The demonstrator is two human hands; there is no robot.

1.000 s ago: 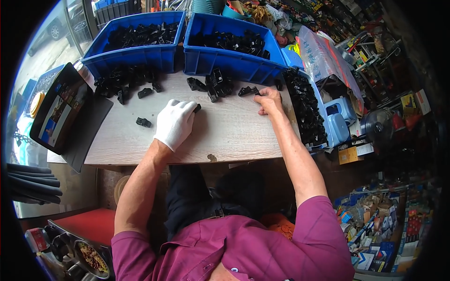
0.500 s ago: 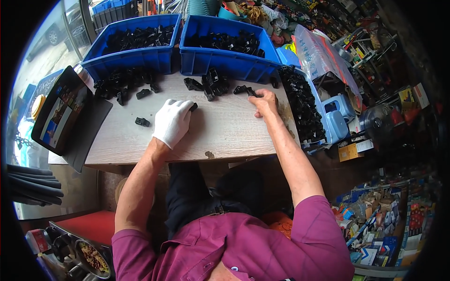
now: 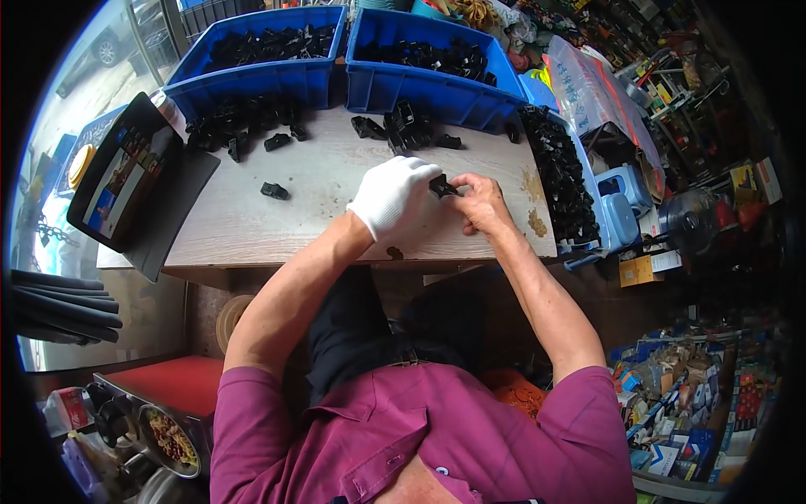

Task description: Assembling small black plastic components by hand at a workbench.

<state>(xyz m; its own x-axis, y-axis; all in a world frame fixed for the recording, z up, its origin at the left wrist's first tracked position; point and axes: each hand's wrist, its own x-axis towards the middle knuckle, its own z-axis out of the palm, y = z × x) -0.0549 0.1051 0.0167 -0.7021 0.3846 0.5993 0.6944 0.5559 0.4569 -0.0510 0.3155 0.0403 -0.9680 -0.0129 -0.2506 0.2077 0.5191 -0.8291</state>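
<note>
My left hand [image 3: 393, 195], in a white glove, and my bare right hand [image 3: 480, 202] meet over the middle of a worn wooden table [image 3: 252, 223]. Both grip one small black plastic part [image 3: 442, 186] between their fingertips. A heap of the same black parts [image 3: 403, 130] lies just beyond the hands. Another heap [image 3: 239, 126] sits at the far left, and one single part [image 3: 274, 191] rests alone to the left of my gloved hand.
Two blue bins [image 3: 267, 59] [image 3: 428, 63] full of black parts stand along the far edge. A long tray of black parts [image 3: 558, 181] lines the right edge. A propped tablet [image 3: 122, 172] stands at left. Cluttered shelves and boxes fill the right side.
My right hand has drawn back from the heap toward me with a black part. My left hand has shifted right to meet it, and both now hold the part.
</note>
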